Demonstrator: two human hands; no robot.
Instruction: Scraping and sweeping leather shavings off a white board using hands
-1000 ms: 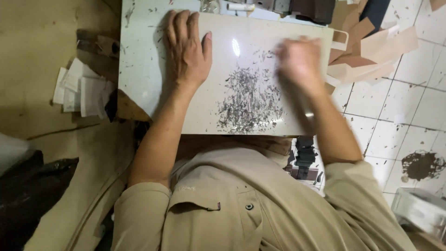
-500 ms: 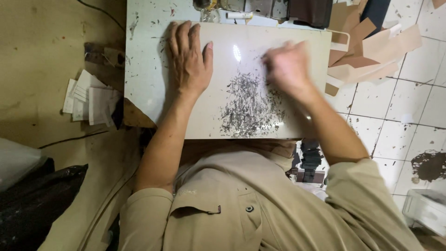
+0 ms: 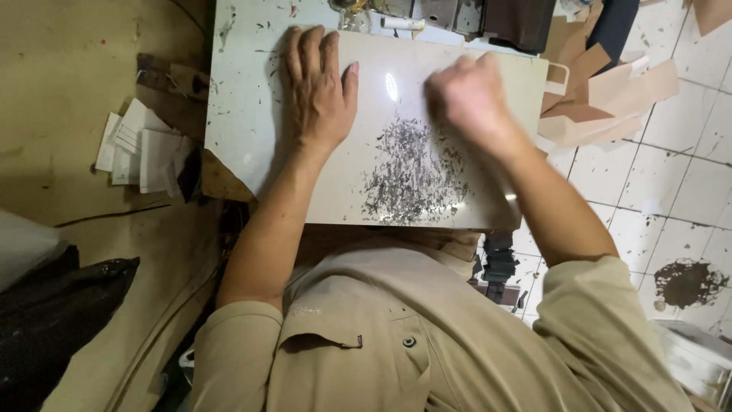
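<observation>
Since 0.5 s ago, right hand [image 3: 467, 93] is sliding toward board's top, blurred, grip unclear. Glossy pale board [image 3: 343, 183], dark-scratched mid, is lying on table [image 3: 236, 91]; left hand [image 3: 316, 88] is pressing flat, fingers spread.

my right hand [image 3: 469, 99] has swept from the far right edge of the pale board [image 3: 427, 69] leftward and up, now blurred just above the dark shavings [image 3: 412, 175].

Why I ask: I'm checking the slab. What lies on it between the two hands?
In the head view, bare glossy slab with a light glare separates the left hand from the right hand; the grey scratch marks lie just below that gap.
</observation>
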